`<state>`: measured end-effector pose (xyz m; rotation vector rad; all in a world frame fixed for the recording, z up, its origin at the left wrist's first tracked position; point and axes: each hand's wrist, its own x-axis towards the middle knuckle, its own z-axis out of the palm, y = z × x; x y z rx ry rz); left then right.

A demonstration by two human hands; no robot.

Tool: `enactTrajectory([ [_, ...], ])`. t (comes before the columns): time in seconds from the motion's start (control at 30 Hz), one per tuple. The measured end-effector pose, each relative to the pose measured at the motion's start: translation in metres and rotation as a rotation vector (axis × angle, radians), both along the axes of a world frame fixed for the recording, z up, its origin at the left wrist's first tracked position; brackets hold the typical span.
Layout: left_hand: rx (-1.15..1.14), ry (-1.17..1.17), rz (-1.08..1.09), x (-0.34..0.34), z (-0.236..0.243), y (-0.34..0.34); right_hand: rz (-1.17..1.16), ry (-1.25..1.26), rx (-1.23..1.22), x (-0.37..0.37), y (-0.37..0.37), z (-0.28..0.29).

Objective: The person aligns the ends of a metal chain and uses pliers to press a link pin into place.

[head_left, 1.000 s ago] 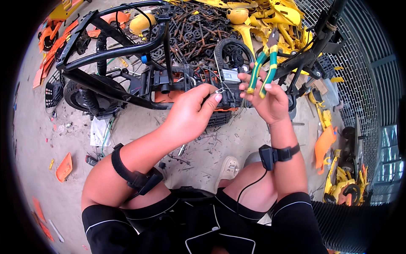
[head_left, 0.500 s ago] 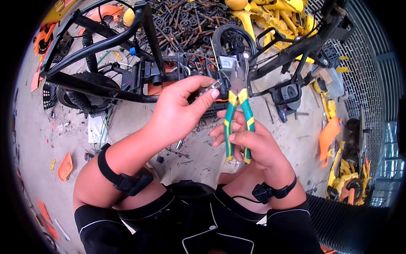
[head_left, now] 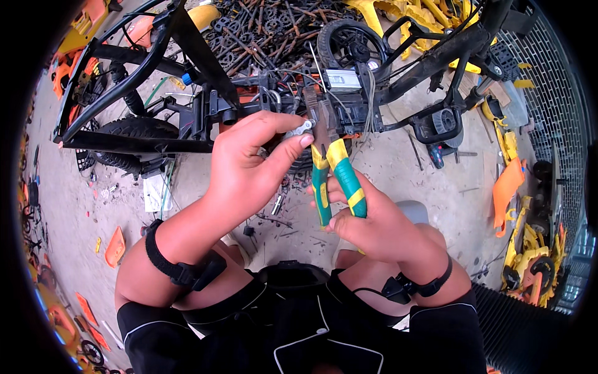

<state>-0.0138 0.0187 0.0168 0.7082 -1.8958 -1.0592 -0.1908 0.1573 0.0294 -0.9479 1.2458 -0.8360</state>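
Between thumb and bent forefinger, my left hand (head_left: 240,153) pinches a small silvery metal part (head_left: 302,128), most of it hidden by the fingers. My right hand (head_left: 383,221) holds a pair of pliers (head_left: 350,181) by its green and yellow handles, jaws pointing away from me. The dark, rusty jaws stand right beside the end of the metal part; whether they touch it I cannot tell. Beyond both hands lies a black tubular vehicle frame (head_left: 149,144) with cables and a silver box (head_left: 342,80) on it.
A wheel (head_left: 324,43) stands behind the silver box, before a heap of rusty metal parts (head_left: 261,28). Yellow plastic panels (head_left: 430,19) lie at the far right. Closer on the right are a drill-like tool (head_left: 436,156) and an orange panel (head_left: 509,190). A white sheet (head_left: 157,192) lies on the floor.
The pliers have swung left, bringing their jaws from apart to right beside the metal part. My left hand has shifted slightly left, still pinching it. The whole view has shifted a little.
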Motion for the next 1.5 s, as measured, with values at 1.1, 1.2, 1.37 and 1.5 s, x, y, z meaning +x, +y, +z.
enactTrajectory([
  [1.1, -0.107, -0.131, 0.014, 0.015, 0.006, 0.001, 0.052, 0.411, -0.062, 0.009, 0.003, 0.010],
  [1.2, -0.106, -0.146, 0.010, 0.015, 0.006, 0.001, 0.061, 0.450, -0.087, 0.009, 0.002, 0.007],
  [1.37, -0.162, -0.142, 0.009, 0.017, 0.008, 0.001, 0.079, 0.488, -0.143, 0.008, 0.001, 0.010],
  [1.5, -0.163, -0.120, 0.011, 0.016, 0.009, 0.001, 0.081, 0.486, -0.167, 0.008, 0.000, 0.012],
])
